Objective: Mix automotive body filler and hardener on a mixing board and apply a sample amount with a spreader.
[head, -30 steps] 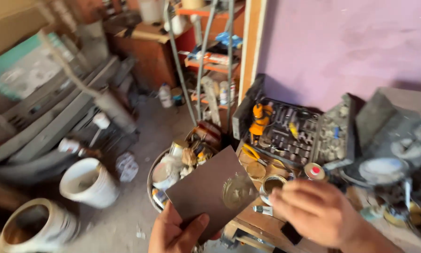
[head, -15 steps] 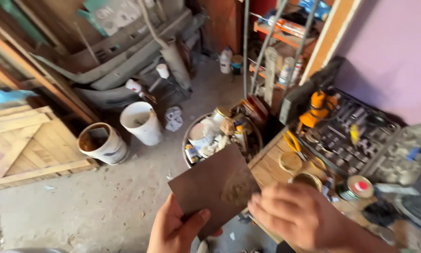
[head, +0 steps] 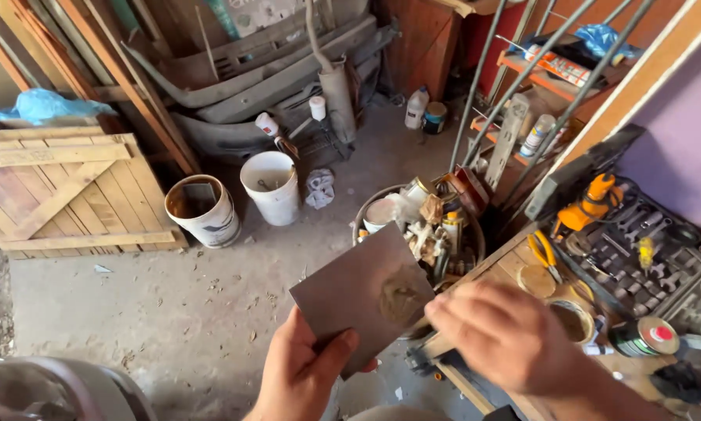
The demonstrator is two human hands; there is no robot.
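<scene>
A cluttered workshop: on the right an open socket-and-wrench case [head: 647, 261] lies on a wooden table [head: 514, 261], paint-stained buckets [head: 237, 195] stand on the dusty concrete floor [head: 132, 312], and timber panels [head: 62, 187] lean at far left.

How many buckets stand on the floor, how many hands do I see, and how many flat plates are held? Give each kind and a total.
Buckets: 2 (white bucket, stained bucket)
Hands: 2 (left hand, right hand)
Flat plates: 1 (grey plate, in the left hand)
Total: 5
</scene>
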